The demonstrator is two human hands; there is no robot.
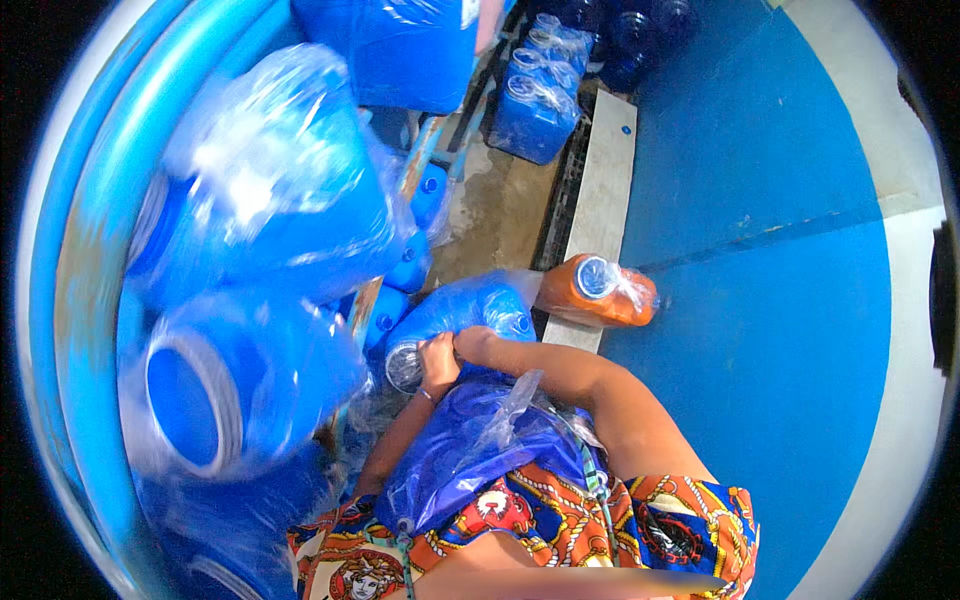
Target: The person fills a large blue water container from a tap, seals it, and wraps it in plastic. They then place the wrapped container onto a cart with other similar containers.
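Observation:
Both hands are close together in front of me, over a blue plastic jug (450, 304) in clear plastic wrap. My left hand (439, 362) is closed on the wrap beside the jug's wide white-rimmed mouth. Just to its right, my right hand (475, 345) is bent inward against the same wrap; its fingers are largely hidden. Below the hands, a darker blue-violet plastic bag (469, 442) lies against my patterned clothing. An orange plastic jug (600, 292) with a white rim and gathered clear wrap lies to the right of the blue jug, apart from my hands.
Large wrapped blue drums (300, 225) are stacked along the left, beside a rusty blue metal bar (364, 307). Wrapped blue containers (536, 120) stand farther ahead on the floor. A pale board (604, 180) runs along the blue wall (750, 300) at right.

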